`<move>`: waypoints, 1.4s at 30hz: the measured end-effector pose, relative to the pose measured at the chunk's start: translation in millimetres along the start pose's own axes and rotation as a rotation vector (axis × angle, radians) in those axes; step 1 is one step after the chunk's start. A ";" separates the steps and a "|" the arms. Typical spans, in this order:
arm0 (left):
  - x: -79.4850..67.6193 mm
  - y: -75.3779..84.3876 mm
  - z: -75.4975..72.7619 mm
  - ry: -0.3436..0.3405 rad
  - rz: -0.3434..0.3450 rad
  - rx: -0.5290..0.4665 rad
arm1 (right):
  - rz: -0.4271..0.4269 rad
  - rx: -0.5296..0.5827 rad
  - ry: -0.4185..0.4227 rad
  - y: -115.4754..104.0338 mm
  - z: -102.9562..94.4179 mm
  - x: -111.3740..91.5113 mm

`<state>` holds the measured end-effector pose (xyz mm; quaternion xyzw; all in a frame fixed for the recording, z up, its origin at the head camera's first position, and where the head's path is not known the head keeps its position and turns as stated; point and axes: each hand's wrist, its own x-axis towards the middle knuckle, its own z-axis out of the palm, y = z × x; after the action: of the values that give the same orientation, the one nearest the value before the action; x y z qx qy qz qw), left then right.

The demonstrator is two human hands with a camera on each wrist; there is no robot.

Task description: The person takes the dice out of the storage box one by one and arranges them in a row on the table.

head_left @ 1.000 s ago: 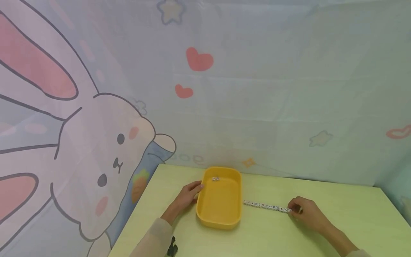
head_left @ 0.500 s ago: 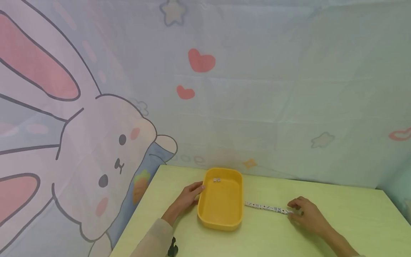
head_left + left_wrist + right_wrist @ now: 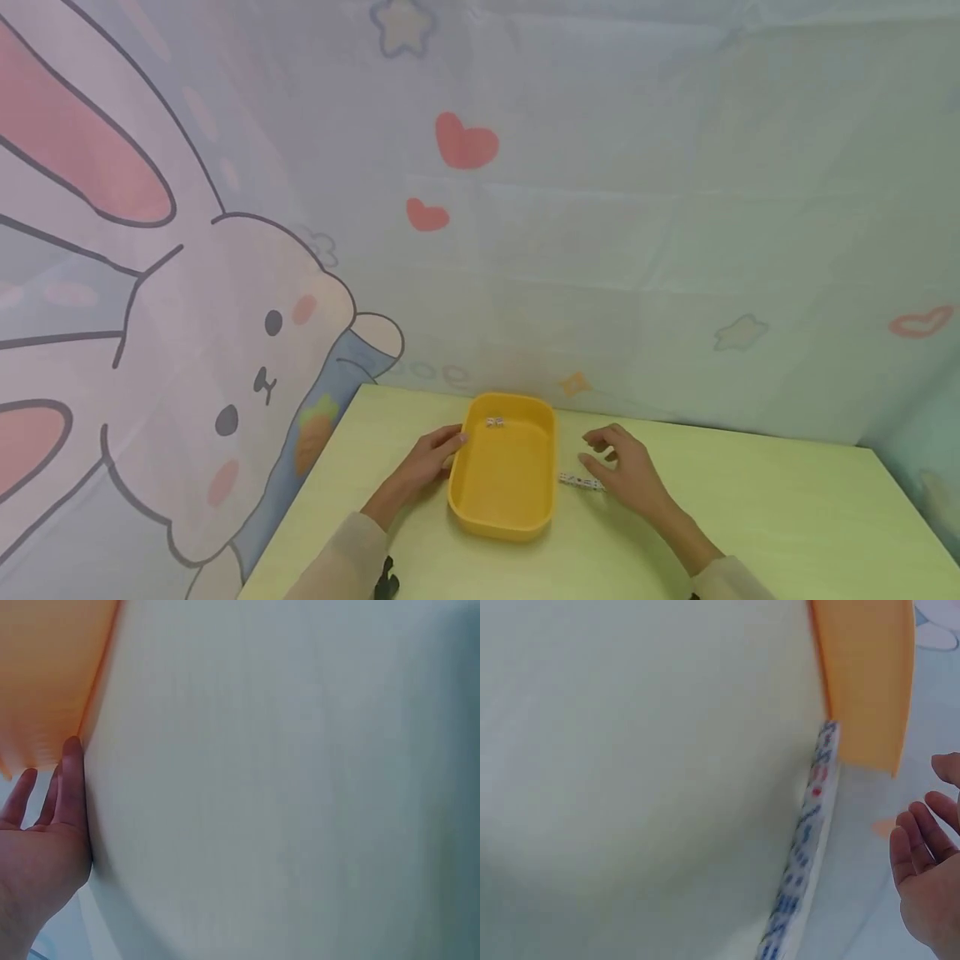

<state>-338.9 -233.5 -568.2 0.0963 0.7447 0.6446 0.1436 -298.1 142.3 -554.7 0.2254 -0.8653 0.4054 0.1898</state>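
My left hand point(image 3: 422, 463) rests at the left side of a yellow tray point(image 3: 454, 504), fingertips touching its rim. In the left wrist view its fairly straight fingers point(image 3: 72, 784) touch the tray's wall point(image 3: 45, 690). My right hand point(image 3: 630, 473) hovers right of the tray, thumb and fingers apart, nothing between them. Below its fingers lies a straight row of white dice point(image 3: 577, 481), running from near the tray's right side; the hand hides its right part. The right wrist view shows a longer stretch of the dice row point(image 3: 802, 844). Two dice point(image 3: 495, 422) sit inside the tray, toward its far end.
A light yellow-green table point(image 3: 787, 508) carries everything. Behind it hangs a backdrop cloth point(image 3: 600, 250) printed with a rabbit, hearts and stars. A small black object point(image 3: 387, 580) shows beside the left sleeve point(image 3: 341, 558).
My right hand has left the right end of the dice row and moved left toward the tray, above the row. The left hand stays at the tray. The head view shifts slightly.
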 end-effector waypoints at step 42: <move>14.4 1.6 9.7 0.066 0.090 0.037 | 0.024 -0.239 -0.458 -28.4 115.6 123.1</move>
<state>-349.3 -219.5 -569.1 0.1113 0.7558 0.6393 0.0879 -401.2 6.0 -543.5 0.2772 -0.9301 0.2408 0.0095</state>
